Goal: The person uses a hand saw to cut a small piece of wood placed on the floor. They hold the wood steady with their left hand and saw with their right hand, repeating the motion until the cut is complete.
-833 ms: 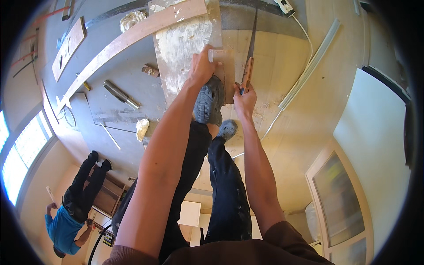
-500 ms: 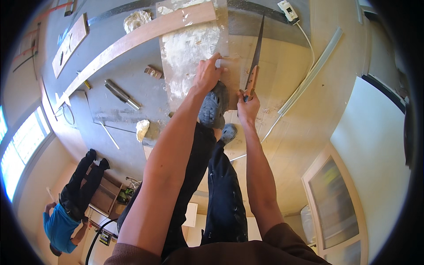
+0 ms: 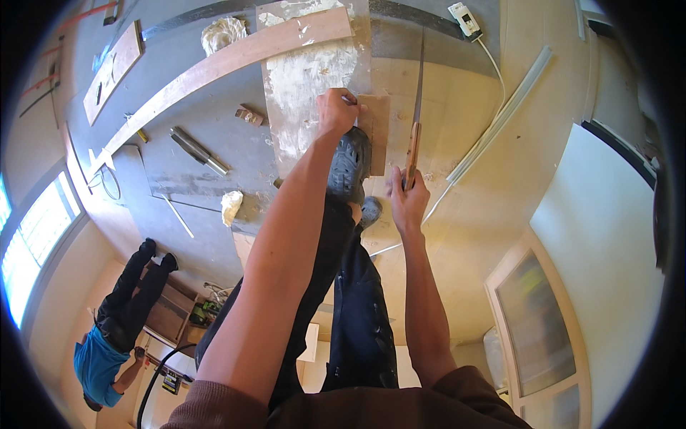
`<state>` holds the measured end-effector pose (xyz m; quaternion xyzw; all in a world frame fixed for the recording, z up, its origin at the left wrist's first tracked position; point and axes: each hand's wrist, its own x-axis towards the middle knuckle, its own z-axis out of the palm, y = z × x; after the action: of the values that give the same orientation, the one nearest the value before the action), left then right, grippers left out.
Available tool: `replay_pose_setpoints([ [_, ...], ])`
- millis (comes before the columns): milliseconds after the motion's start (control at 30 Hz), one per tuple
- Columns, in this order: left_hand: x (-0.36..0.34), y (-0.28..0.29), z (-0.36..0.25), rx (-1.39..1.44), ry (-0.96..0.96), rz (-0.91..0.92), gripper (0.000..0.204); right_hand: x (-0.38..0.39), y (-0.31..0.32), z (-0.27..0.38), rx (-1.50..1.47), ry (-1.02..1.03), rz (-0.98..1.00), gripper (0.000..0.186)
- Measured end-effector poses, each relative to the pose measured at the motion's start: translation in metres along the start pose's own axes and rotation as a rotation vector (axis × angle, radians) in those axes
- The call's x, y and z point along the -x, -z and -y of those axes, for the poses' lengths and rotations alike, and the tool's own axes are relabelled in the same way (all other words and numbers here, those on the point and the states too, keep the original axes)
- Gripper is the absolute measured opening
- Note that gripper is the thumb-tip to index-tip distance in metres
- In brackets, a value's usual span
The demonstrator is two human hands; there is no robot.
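Observation:
My left hand is closed at the small brown board, with something small and dark at its fingertips that I cannot make out. My shoe presses on this board, which lies over a larger panel smeared with white material. My right hand grips the wooden handle of a handsaw; its long blade points away from me, to the right of the board.
A long plank lies across the floor at left, near a wooden block, a cylindrical metal tool and crumpled plastic. At right are long strips and a power strip. Another person works at lower left.
My right hand and the saw have moved down and slightly right, the saw turning more upright. My left hand has shifted right and its fingers have curled in more.

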<state>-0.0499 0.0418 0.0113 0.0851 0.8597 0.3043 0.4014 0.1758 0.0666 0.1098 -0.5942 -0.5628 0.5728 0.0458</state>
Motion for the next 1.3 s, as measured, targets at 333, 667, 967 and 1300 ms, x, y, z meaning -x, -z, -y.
replay_pose_setpoints([
  [333,0.0,-0.013,0.005,-0.098,0.023,-0.079,0.035,0.041,0.028,0.073,-0.242,-0.229,0.183,0.048],
  [667,0.001,-0.015,-0.005,-0.075,0.122,-0.066,0.033,0.063,0.023,0.093,-0.039,-0.238,0.257,0.045],
  [967,0.005,-0.011,-0.018,-0.064,0.082,-0.063,0.028,0.062,0.006,0.113,-0.015,-0.292,0.231,0.049],
  [1300,0.006,-0.001,-0.007,-0.023,-0.171,-0.007,0.025,0.059,0.01,0.123,0.058,-0.309,0.227,0.063],
])
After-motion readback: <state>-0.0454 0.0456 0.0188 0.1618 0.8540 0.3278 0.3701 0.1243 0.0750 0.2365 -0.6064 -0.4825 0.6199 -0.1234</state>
